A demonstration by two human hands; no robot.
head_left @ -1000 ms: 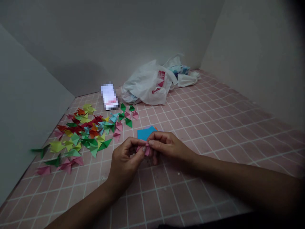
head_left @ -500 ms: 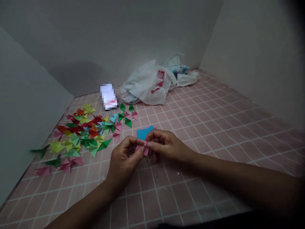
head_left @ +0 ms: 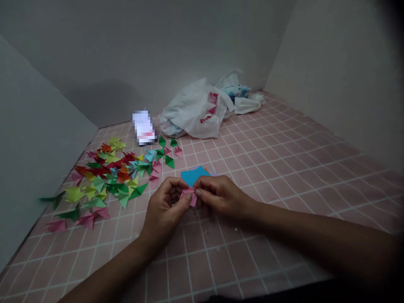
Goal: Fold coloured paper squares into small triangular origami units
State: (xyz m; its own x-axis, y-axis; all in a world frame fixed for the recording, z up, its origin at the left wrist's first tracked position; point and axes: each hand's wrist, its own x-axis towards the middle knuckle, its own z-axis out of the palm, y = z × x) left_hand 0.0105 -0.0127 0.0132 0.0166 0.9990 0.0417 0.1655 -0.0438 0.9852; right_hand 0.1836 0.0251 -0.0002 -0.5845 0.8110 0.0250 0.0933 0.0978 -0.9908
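A small folded piece of pink paper [head_left: 193, 199] is pinched between my two hands, above the tiled cloth. My left hand [head_left: 168, 206] grips its left side, with the thumb lying on the front. On the other side, my right hand [head_left: 219, 195] holds the upper right edge between thumb and fingertips; its lower fingers are partly hidden. Just behind the hands lies a blue paper sheet [head_left: 195, 174], with a bit of orange and pale purple paper showing under its right edge.
Many folded paper cranes [head_left: 123, 172] in several colours spread over the left side. A lit phone [head_left: 144, 127], its screen blurred, leans at the back. White plastic bags [head_left: 195, 111] lie against the rear wall. A pink checked surface [head_left: 284, 168] extends rightward.
My right hand has shifted slightly down, and its fingers have moved along the pink paper's top edge. More of the blue sheet and the pink paper shows now.
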